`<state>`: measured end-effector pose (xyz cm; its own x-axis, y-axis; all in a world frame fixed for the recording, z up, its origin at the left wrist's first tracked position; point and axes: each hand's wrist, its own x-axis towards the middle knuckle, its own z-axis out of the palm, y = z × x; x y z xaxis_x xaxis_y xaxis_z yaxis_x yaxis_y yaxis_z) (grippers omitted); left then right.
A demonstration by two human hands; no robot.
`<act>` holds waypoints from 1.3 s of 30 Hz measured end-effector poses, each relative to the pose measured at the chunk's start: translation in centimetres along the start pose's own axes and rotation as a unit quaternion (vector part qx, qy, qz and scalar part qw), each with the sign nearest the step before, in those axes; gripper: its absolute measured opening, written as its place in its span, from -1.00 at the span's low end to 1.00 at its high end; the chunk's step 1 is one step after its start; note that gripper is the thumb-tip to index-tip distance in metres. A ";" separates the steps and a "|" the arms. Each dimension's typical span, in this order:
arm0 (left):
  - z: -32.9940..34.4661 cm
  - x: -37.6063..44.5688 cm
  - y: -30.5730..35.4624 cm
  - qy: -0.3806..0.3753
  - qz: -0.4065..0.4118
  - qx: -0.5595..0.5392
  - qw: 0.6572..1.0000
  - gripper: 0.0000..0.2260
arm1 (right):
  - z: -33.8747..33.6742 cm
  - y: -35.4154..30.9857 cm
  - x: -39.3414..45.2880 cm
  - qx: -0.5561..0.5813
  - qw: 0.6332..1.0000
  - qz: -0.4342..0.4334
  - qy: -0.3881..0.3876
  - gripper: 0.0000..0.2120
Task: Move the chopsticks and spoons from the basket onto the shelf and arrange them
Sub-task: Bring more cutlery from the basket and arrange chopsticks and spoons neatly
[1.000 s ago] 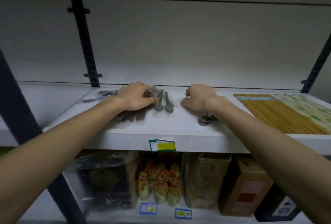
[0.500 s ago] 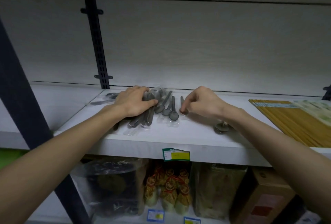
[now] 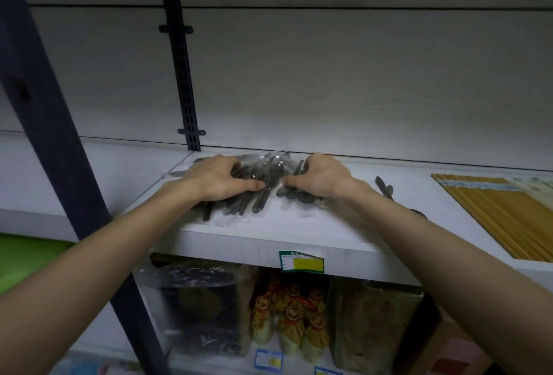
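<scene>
- The white laminate shelf (image 3: 299, 234) runs left to right at chest height, and everything the task concerns here lies flat on its top; the basket is not in view.
- The flat bundle of yellow wooden chopsticks (image 3: 490, 213) lies at the far right of the shelf, well apart from both hands, its sticks running front to back with a slight slant.
- The heap of dark grey spoons in clear plastic sleeves (image 3: 257, 189) sits mid-shelf, directly between and under the two hands. The long axes run mostly front to back but splay out like a fan, so squaring them up looks like the step in hand.
- The left hand (image 3: 215, 178) lies palm down on the left side of the heap, fingers curled over the sleeves and thumb pointing right, pressing rather than lifting.
- The right hand (image 3: 321, 178) mirrors it on the right side, fingers bent onto the spoon bowls, thumb tip near the left thumb.
- One loose dark spoon (image 3: 384, 187) lies just right of the right wrist, the nearer hand for gathering it in.
</scene>
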<state>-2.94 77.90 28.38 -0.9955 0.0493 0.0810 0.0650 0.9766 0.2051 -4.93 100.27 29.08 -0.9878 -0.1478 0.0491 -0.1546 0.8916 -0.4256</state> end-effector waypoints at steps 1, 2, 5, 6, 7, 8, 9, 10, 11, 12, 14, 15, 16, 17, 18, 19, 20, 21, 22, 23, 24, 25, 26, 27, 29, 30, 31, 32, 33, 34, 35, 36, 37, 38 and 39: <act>0.2 -0.2 -0.2 0.007 0.001 -0.006 1.000 -0.26 | -0.3 0.3 -0.3 0.008 1.000 -0.003 -0.004 -0.68; 0.6 -0.2 -0.4 0.019 0.003 -0.009 1.000 -0.32 | -0.6 0.4 -0.6 0.016 1.000 -0.007 -0.002 -0.70; 1.6 -0.3 -0.6 0.051 0.004 -0.005 0.999 -0.40 | -1.0 1.1 -1.1 -0.003 1.000 -0.011 -0.009 -0.71; 1.9 -0.4 -0.7 0.061 0.003 -0.009 0.998 -0.38 | -1.1 1.2 -1.3 -0.012 1.000 -0.012 -0.009 -0.71; 2.1 -0.6 -0.8 0.070 0.000 -0.017 0.997 -0.36 | -1.1 1.1 -1.4 -0.028 0.999 -0.018 0.005 -0.71; 2.2 -0.7 -0.9 0.077 -0.005 -0.029 0.997 -0.34 | -1.1 0.8 -1.6 -0.044 0.998 -0.028 0.036 -0.71; 2.2 -0.8 -1.1 0.081 -0.011 -0.040 0.996 -0.33 | -0.9 0.5 -1.5 -0.063 0.993 -0.043 0.090 -0.65; 2.2 -0.9 -1.3 0.084 -0.015 -0.051 0.995 -0.29 | -0.8 -0.1 -1.5 -0.069 0.985 -0.061 0.146 -0.58; 2.2 -1.1 -1.5 0.087 -0.016 -0.063 0.994 -0.25 | -0.6 -0.8 -1.2 -0.060 0.979 -0.076 0.179 -0.55; 2.1 -1.3 -1.7 0.090 -0.015 -0.077 0.993 -0.25 | -0.5 -1.6 -1.0 -0.049 0.979 -0.080 0.179 -0.55; 2.1 -1.0 -2.2 0.088 -0.008 -0.092 0.992 -0.37 | -0.3 -3.4 -0.5 -0.002 0.995 -0.048 0.092 -0.51; 2.1 -0.8 -2.5 0.086 -0.005 -0.099 0.991 -0.44 | -0.1 -4.1 -0.2 0.027 0.998 -0.027 0.043 -0.46; 2.1 -0.5 -2.9 0.087 -0.005 -0.107 0.990 -0.45 | 0.1 -4.8 0.0 0.041 0.999 -0.011 0.012 -0.42; 2.2 -0.2 -3.3 0.089 -0.004 -0.115 0.989 -0.42 | 0.3 -5.3 0.1 0.037 0.999 -0.002 0.003 -0.40; 2.3 0.1 -3.6 0.090 -0.005 -0.123 0.988 -0.41 | 0.5 -5.8 0.2 0.028 1.000 0.006 0.004 -0.39; 2.4 0.4 -3.9 0.094 -0.005 -0.129 0.987 -0.43 | 0.8 -6.2 0.3 0.021 1.000 0.015 0.009 -0.38; 2.5 0.7 -4.1 0.098 -0.006 -0.138 0.986 -0.49 | 1.1 -6.6 0.3 0.016 1.000 0.024 0.013 -0.38; 2.5 0.9 -4.3 0.103 -0.006 -0.154 0.983 -0.57 | 1.4 -6.9 0.4 0.015 0.999 0.030 0.015 -0.38; 2.6 1.2 -4.5 0.112 -0.009 -0.179 0.977 -0.65 | 1.7 -7.3 0.4 0.011 0.999 0.034 0.016 -0.37; 2.6 1.4 -4.5 0.119 -0.014 -0.211 0.970 -0.73 | 2.0 -7.5 0.5 0.006 0.999 0.039 0.017 -0.37; 2.6 1.6 -4.5 0.119 -0.025 -0.247 0.961 -0.80 | 2.3 -7.6 0.7 0.006 0.999 0.045 0.020 -0.38; 2.6 1.7 -4.5 0.113 -0.034 -0.288 0.950 -0.85 | 2.5 -7.6 0.7 0.014 0.998 0.049 0.023 -0.43; 2.7 1.8 -4.7 0.107 -0.045 -0.335 0.935 -0.88 | 2.5 -7.5 0.7 0.028 0.998 0.051 0.025 -0.50; 2.6 1.7 -4.9 0.102 -0.055 -0.384 0.916 -0.92 | 2.5 -7.4 0.5 0.048 0.997 0.051 0.027 -0.58; 2.1 1.2 -5.0 0.106 -0.074 -0.456 0.881 -0.90 | 2.3 -7.1 -0.1 0.103 0.993 0.053 0.027 -0.71; 1.9 0.9 -5.1 0.114 -0.083 -0.478 0.867 -0.87 | 2.2 -7.0 -0.4 0.134 0.989 0.058 0.023 -0.76; 1.8 0.8 -5.2 0.122 -0.086 -0.491 0.858 -0.86 | 2.1 -6.9 -0.6 0.163 0.984 0.065 0.017 -0.79; 1.7 0.6 -5.2 0.126 -0.085 -0.492 0.857 -0.85 | 2.0 -6.8 -0.8 0.190 0.979 0.072 0.012 -0.80; 1.7 0.4 -5.2 0.126 -0.082 -0.483 0.862 -0.84 | 1.8 -6.8 -0.9 0.217 0.973 0.077 0.011 -0.81; 1.7 0.3 -5.2 0.124 -0.079 -0.472 0.869 -0.84 | 1.7 -6.7 -1.0 0.242 0.967 0.081 0.011 -0.81; 1.7 0.2 -5.2 0.124 -0.076 -0.462 0.875 -0.84 | 1.4 -6.6 -1.3 0.263 0.961 0.081 0.012 -0.80; 1.7 0.1 -5.3 0.125 -0.076 -0.454 0.879 -0.84 | 1.1 -6.3 -1.4 0.281 0.956 0.080 0.013 -0.77; 1.6 0.0 -5.4 0.127 -0.074 -0.444 0.884 -0.84 | 0.8 -6.0 -1.5 0.295 0.952 0.080 0.015 -0.76; 1.5 -0.1 -5.4 0.128 -0.071 -0.428 0.892 -0.85 | 0.5 -5.6 -1.4 0.308 0.948 0.081 0.017 -0.76; 1.4 -0.2 -5.4 0.128 -0.066 -0.406 0.902 -0.87 | 0.2 -5.2 -1.4 0.319 0.944 0.083 0.017 -0.78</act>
<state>-3.21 72.87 25.91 -0.9566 -0.2072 0.2050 0.0800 0.4898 0.8681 -2.77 95.75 31.07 -0.9991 -0.0054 -0.0428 0.0355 0.4600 -0.8872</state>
